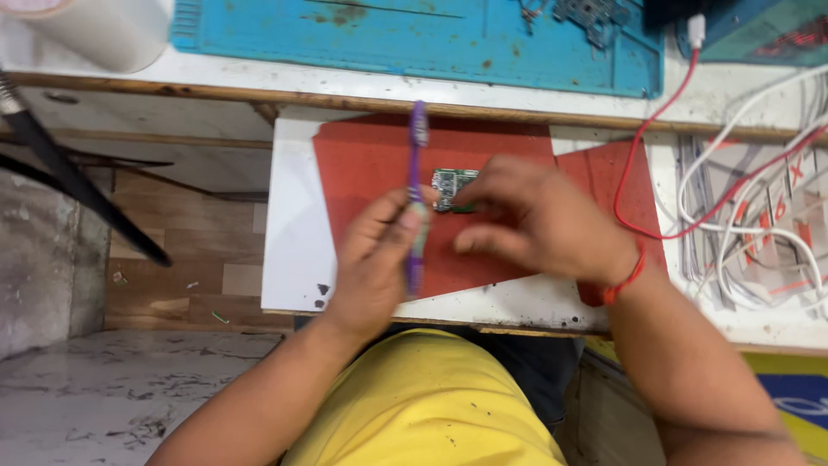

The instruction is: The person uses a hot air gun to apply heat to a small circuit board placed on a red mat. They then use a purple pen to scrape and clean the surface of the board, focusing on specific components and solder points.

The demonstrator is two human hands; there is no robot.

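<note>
On red mat (379, 160) — left hand (373, 263) gripping purple toothbrush (417, 194), right hand (539, 220) pinching circuit board (452, 185)

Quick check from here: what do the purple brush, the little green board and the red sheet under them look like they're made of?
Purple brush, in the left hand: looks like moulded plastic, evenly coloured and smooth; motion blur hides its bristles. Green board, under the right hand: seemingly a printed circuit board, green with tiny metallic parts. Red sheet: matte, flat, straight-cut edges, so probably paper or thin card, possibly rubber.

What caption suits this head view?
Left hand holds a purple toothbrush; right hand steadies a green circuit board.
</note>
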